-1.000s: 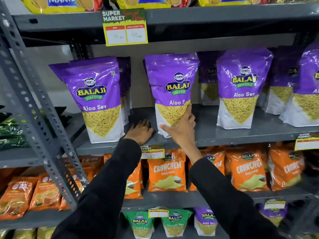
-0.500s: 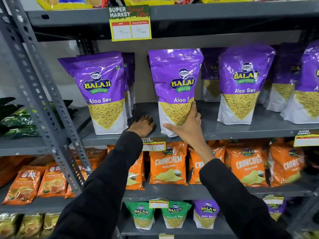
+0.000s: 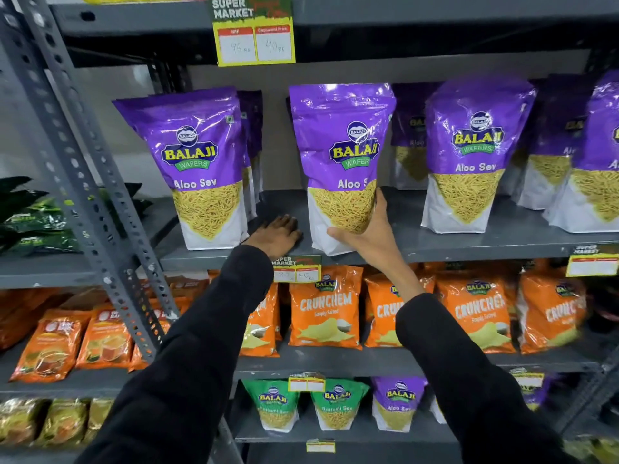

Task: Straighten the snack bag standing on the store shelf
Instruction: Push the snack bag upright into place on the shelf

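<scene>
Right hand (image 3: 363,234) cups the lower right side of the purple Aloo Sev snack bag (image 3: 341,162), thumb pressed across the white bottom front and fingers wrapped up along the bag's right edge, so it is clamped on the bag. Left hand (image 3: 279,234) lies palm down and flat on the grey shelf (image 3: 469,244) at about 9 o'clock from the bag's base, fingers spread loosely, holding nothing. Both arms wear black sleeves (image 3: 187,363).

The bag stands on the middle shelf board, between a matching bag (image 3: 204,169) at its 9 o'clock and another (image 3: 469,155) at its 3 o'clock, leaning slightly to the left at its top. A yellow price tag (image 3: 254,31) hangs at 12 o'clock above.

Compared with half a second ago, the grip and the flat left palm are unchanged; the bag sits much the same, and the camera has shifted a little closer.
</scene>
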Tool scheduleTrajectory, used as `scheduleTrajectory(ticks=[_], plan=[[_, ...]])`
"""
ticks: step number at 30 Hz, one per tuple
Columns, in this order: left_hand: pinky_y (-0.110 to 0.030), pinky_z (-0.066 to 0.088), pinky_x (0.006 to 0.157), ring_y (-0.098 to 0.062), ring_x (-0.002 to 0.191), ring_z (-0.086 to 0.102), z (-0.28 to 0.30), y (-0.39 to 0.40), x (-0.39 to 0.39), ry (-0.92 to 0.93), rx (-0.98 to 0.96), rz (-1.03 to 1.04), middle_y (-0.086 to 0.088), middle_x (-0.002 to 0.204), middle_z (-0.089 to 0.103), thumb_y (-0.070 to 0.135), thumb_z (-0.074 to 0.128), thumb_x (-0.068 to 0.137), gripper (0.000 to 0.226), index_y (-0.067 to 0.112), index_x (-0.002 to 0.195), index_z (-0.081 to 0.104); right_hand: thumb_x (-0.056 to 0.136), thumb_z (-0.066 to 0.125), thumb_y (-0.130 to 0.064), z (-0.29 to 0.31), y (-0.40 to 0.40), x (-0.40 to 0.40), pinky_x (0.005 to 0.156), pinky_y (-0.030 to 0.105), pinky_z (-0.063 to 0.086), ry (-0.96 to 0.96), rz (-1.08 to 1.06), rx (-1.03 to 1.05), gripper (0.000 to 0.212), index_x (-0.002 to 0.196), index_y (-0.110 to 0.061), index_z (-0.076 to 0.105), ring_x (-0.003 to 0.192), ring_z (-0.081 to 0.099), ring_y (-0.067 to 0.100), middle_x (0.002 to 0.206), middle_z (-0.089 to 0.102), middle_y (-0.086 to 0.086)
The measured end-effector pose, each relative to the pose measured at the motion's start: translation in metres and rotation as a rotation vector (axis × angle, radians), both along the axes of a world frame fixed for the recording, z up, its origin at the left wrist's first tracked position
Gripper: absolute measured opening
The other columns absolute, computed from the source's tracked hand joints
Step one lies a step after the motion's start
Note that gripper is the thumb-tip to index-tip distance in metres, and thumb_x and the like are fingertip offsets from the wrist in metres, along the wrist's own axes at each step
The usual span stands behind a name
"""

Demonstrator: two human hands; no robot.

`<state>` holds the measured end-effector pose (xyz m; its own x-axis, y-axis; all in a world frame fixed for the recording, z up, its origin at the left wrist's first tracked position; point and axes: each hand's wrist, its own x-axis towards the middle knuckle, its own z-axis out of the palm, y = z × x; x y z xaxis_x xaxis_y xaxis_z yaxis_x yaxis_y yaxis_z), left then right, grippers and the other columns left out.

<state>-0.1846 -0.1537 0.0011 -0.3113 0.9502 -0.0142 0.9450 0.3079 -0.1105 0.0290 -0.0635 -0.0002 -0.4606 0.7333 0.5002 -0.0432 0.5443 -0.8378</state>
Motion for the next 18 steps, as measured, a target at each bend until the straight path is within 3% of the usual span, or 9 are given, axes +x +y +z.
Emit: scheduleTrajectory(ticks=[3, 5, 10, 14, 18], plan=[[-0.055, 0.013, 0.124, -0.027, 0.156, 0.004, -0.002, 0.001, -0.003, -0.018, 0.021, 0.006, -0.009, 0.168, 0.010, 0.036, 0.022, 0.106, 0.055, 0.013, 0.157, 0.021, 0.057, 0.092, -0.052, -0.004, -0.003, -0.008, 0.109, 0.038, 0.043, 0.029, -0.053, 0.023, 0.117, 0.149, -0.040, 0.023, 0.139, 0.042, 0.017, 0.147, 0.041, -0.010], [-0.057, 0.016, 0.123, -0.029, 0.156, 0.007, -0.002, 0.001, -0.003, 0.012, 0.030, 0.000, -0.011, 0.167, 0.015, 0.035, 0.023, 0.106, 0.054, 0.012, 0.155, 0.026, 0.055, 0.090, -0.056, -0.005, -0.006, -0.016, 0.111, 0.044, 0.042, 0.007, -0.113, 0.023, 0.125, 0.154, -0.031, 0.018, 0.140, 0.039, 0.023, 0.148, 0.039, -0.003], [-0.058, 0.014, 0.122, -0.027, 0.155, 0.009, -0.009, 0.005, -0.009, -0.064, 0.077, 0.078, -0.007, 0.167, 0.016, 0.049, 0.006, 0.089, 0.076, 0.016, 0.155, 0.025, 0.066, 0.088, -0.055, -0.008, -0.017, -0.038, 0.117, 0.054, 0.033, -0.040, -0.207, 0.021, 0.134, 0.160, -0.021, -0.002, 0.149, 0.025, 0.035, 0.162, 0.021, 0.014], [-0.053, 0.008, 0.125, -0.022, 0.156, 0.004, -0.007, 0.004, -0.001, -0.154, 0.130, 0.134, -0.002, 0.169, 0.008, 0.044, 0.016, 0.103, 0.062, 0.019, 0.159, 0.013, 0.074, 0.078, -0.060, -0.011, -0.027, -0.060, 0.120, 0.057, 0.024, -0.042, -0.271, 0.007, 0.129, 0.159, -0.018, -0.009, 0.154, 0.006, 0.042, 0.166, -0.001, 0.025], [-0.056, 0.002, 0.125, -0.026, 0.156, 0.003, -0.008, 0.004, 0.000, -0.179, 0.150, 0.168, -0.003, 0.169, 0.006, 0.045, 0.015, 0.103, 0.060, 0.023, 0.159, 0.010, 0.080, 0.069, -0.064, -0.011, -0.028, -0.077, 0.118, 0.059, 0.024, -0.091, -0.338, 0.039, 0.125, 0.159, -0.010, -0.011, 0.154, -0.002, 0.044, 0.165, -0.003, 0.029]])
